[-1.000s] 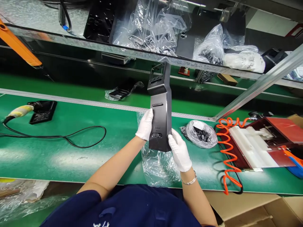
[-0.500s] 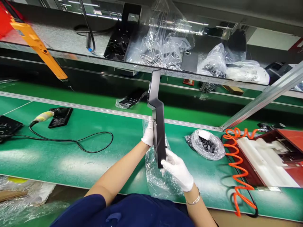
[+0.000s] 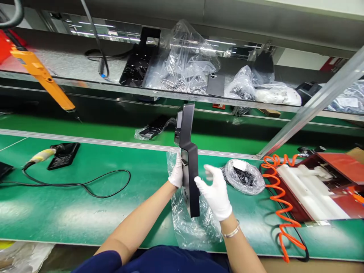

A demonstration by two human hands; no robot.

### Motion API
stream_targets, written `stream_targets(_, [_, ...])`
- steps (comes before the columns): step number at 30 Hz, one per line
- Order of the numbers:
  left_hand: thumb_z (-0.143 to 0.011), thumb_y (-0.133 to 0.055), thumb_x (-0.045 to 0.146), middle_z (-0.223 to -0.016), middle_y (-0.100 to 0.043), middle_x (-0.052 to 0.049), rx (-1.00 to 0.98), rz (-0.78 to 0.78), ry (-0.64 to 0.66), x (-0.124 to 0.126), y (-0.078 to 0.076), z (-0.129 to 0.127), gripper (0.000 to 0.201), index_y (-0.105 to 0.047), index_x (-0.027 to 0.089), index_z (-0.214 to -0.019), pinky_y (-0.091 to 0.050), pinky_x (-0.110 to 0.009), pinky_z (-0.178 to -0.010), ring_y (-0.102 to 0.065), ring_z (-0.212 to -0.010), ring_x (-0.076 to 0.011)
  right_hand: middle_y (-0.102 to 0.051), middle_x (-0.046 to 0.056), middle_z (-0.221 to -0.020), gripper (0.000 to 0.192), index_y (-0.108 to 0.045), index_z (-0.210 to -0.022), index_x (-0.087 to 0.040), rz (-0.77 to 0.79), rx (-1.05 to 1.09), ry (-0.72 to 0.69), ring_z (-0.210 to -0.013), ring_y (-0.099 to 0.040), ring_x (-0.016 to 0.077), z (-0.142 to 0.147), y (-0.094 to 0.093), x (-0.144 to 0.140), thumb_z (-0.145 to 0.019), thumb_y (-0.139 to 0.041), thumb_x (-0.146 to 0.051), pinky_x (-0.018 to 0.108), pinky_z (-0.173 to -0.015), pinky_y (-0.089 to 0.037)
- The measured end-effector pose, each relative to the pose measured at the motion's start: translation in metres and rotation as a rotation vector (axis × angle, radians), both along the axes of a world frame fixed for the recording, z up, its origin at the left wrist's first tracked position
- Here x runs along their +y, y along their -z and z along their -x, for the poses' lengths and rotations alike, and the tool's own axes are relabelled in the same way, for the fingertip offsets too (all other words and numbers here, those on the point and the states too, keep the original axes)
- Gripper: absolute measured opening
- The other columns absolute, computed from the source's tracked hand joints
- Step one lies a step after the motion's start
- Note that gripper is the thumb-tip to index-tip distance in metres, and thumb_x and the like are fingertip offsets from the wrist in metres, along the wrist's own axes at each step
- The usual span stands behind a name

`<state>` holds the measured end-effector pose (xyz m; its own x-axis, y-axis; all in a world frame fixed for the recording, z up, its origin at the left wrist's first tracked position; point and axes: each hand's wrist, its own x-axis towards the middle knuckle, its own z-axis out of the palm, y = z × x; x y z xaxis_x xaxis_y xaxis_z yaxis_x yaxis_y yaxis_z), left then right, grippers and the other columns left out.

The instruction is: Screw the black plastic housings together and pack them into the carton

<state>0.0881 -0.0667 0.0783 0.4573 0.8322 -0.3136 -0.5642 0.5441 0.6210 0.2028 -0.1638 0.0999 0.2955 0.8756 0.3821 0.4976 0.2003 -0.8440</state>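
In the middle of the frame the left hand (image 3: 176, 175), in a white glove, is closed on the left edge of a long black plastic housing (image 3: 189, 163) and holds it upright, edge-on to the camera, above the green conveyor belt (image 3: 85, 212). The housing's upper part bends slightly to the left and reaches up in front of the dark gap under the shelf. The right hand (image 3: 216, 193), also gloved, is just right of the housing's lower half with fingers (image 3: 211, 172) spread and curled; it is open, the thumb side is close to the panel's right face, and whether it touches cannot be told. A bracelet (image 3: 231, 232) sits on that wrist.

Under the housing a clear plastic bag (image 3: 193, 223) lies crumpled on the belt, running to the bottom edge. Right of the hands a small bag of black parts (image 3: 244, 177) rests on the belt, and further right an orange coiled hose (image 3: 280, 204) lies beside a red and white fixture (image 3: 313, 185). At the left a black cable (image 3: 85, 185) loops across the belt toward a yellow-wrapped tool (image 3: 40, 154) lying against a flat black part (image 3: 64, 154). In the upper left an orange tool (image 3: 42, 74) hangs down. The shelf (image 3: 71, 68) across the top carries a black tray (image 3: 139, 60), loose clear bags (image 3: 184, 60) and a white bag (image 3: 277, 95)
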Motion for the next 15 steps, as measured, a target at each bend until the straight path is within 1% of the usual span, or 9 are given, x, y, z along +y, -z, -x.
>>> stream_targets(1, [-0.091,-0.034,0.069,-0.068,-0.071,-0.005,-0.016,0.012,0.003,-0.005,0.001,-0.005,0.065,-0.071,0.017,-0.098,-0.056,-0.030,-0.063,-0.068,-0.066,-0.0198,-0.059,0.009,-0.113,0.052,-0.059,-0.117,-0.018,-0.001,0.049,-0.054,-0.100,-0.057,0.0172,0.001,-0.011,0.007,-0.076,-0.068,-0.049,0.032,-0.088,-0.049])
stream_targets(2, [-0.092,-0.035,0.067,-0.075,-0.073,-0.005,-0.028,0.023,0.001,-0.010,0.003,-0.010,0.062,-0.071,0.018,-0.102,-0.057,-0.030,-0.070,-0.070,-0.074,-0.0210,-0.060,0.008,-0.111,0.050,-0.059,-0.114,-0.018,0.024,0.117,-0.097,-0.099,-0.058,0.0163,0.002,-0.021,0.014,-0.076,-0.068,-0.049,0.031,-0.088,-0.049])
stream_targets(5, [-0.095,-0.039,0.058,-0.090,-0.076,-0.006,-0.026,0.059,0.018,-0.024,0.012,-0.021,0.052,-0.069,0.019,-0.111,-0.056,-0.032,-0.089,-0.071,-0.096,-0.0226,-0.060,0.002,-0.086,0.043,-0.058,-0.089,-0.017,0.126,0.375,-0.127,-0.078,-0.054,0.0122,0.006,-0.039,0.029,-0.071,-0.069,-0.054,0.026,-0.074,-0.047])
stream_targets(7, [-0.096,-0.038,0.056,-0.094,-0.076,-0.008,-0.007,0.087,0.048,-0.029,0.017,-0.022,0.052,-0.067,0.017,-0.116,-0.054,-0.033,-0.097,-0.069,-0.104,-0.0234,-0.055,-0.001,-0.075,0.043,-0.052,-0.076,-0.017,0.130,0.502,-0.155,-0.069,-0.048,0.0098,0.007,-0.042,0.033,-0.070,-0.068,-0.056,0.024,-0.066,-0.043])
stream_targets(8, [-0.096,-0.038,0.055,-0.097,-0.076,-0.009,-0.011,0.096,0.057,-0.029,0.020,-0.021,0.053,-0.066,0.016,-0.118,-0.052,-0.034,-0.100,-0.068,-0.107,-0.0240,-0.053,-0.001,-0.073,0.043,-0.051,-0.075,-0.017,0.127,0.531,-0.198,-0.068,-0.046,0.0094,0.007,-0.042,0.033,-0.071,-0.067,-0.056,0.023,-0.065,-0.042])
stream_targets(11, [-0.096,-0.039,0.054,-0.105,-0.075,-0.010,-0.058,0.097,0.010,-0.028,0.024,-0.016,0.055,-0.062,0.014,-0.126,-0.049,-0.035,-0.104,-0.066,-0.111,-0.0243,-0.056,0.000,-0.081,0.038,-0.053,-0.082,-0.017,0.153,0.556,-0.364,-0.076,-0.050,0.0107,0.006,-0.040,0.030,-0.071,-0.068,-0.050,0.023,-0.070,-0.044])
stream_targets(12, [-0.096,-0.041,0.055,-0.107,-0.074,-0.011,-0.071,0.096,0.003,-0.028,0.025,-0.015,0.056,-0.060,0.014,-0.128,-0.049,-0.035,-0.105,-0.066,-0.112,-0.0246,-0.057,0.000,-0.082,0.038,-0.053,-0.083,-0.017,0.164,0.554,-0.386,-0.077,-0.050,0.0111,0.005,-0.040,0.029,-0.070,-0.069,-0.049,0.023,-0.071,-0.044])
stream_targets(13, [-0.095,-0.042,0.056,-0.109,-0.074,-0.011,-0.076,0.098,0.004,-0.028,0.025,-0.015,0.057,-0.059,0.014,-0.130,-0.048,-0.035,-0.105,-0.065,-0.114,-0.0252,-0.056,0.000,-0.080,0.038,-0.052,-0.080,-0.017,0.166,0.548,-0.365,-0.075,-0.049,0.0110,0.005,-0.040,0.028,-0.069,-0.070,-0.049,0.023,-0.069,-0.044])
stream_targets(15, [-0.093,-0.043,0.058,-0.111,-0.073,-0.011,-0.079,0.104,0.022,-0.028,0.025,-0.016,0.059,-0.058,0.015,-0.132,-0.048,-0.037,-0.106,-0.064,-0.116,-0.0265,-0.050,0.000,-0.071,0.042,-0.046,-0.071,-0.018,0.140,0.526,-0.238,-0.067,-0.043,0.0099,0.003,-0.041,0.028,-0.071,-0.066,-0.054,0.023,-0.062,-0.040])
